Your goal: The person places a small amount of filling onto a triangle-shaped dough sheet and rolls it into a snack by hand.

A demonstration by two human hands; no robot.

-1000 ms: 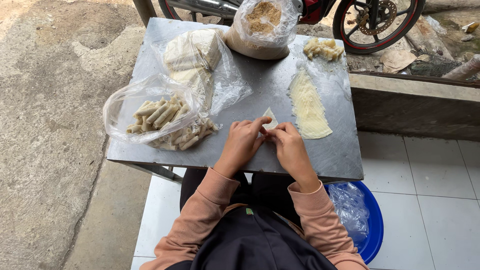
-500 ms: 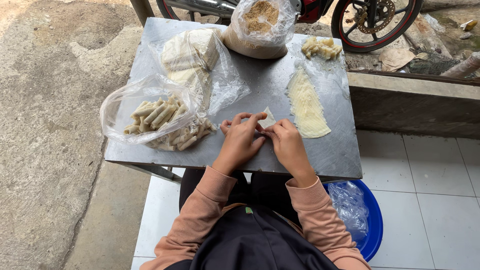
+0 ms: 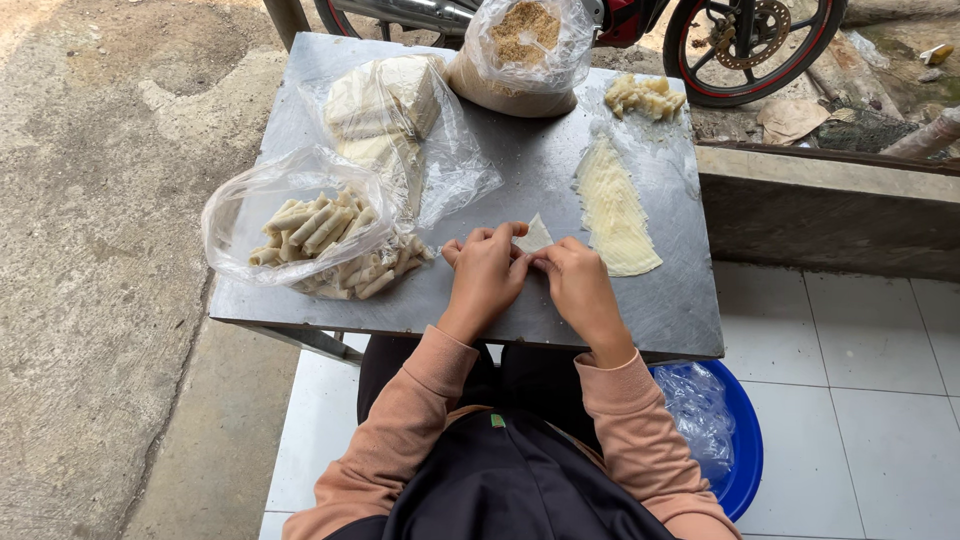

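Because the thin pale triangular wrapper (image 3: pixel 533 236) needs tight rolling, I see my left hand (image 3: pixel 487 275) and right hand (image 3: pixel 578 283) pinching it against the grey metal tabletop (image 3: pixel 530 160), finished rolls bagged (image 3: pixel 300 228) leftward.

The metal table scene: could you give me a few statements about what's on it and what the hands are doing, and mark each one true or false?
1. Both hands, left hand and right hand, are on a small pale wrapper. True.
2. The finished rolls lie in a clear plastic bag. True.
3. The bag of brown crumbly filling sits at the table's near edge. False: it sits at the far edge.
4. The blue tub stands on the metal table. False: it is on the tiled floor beside the person.
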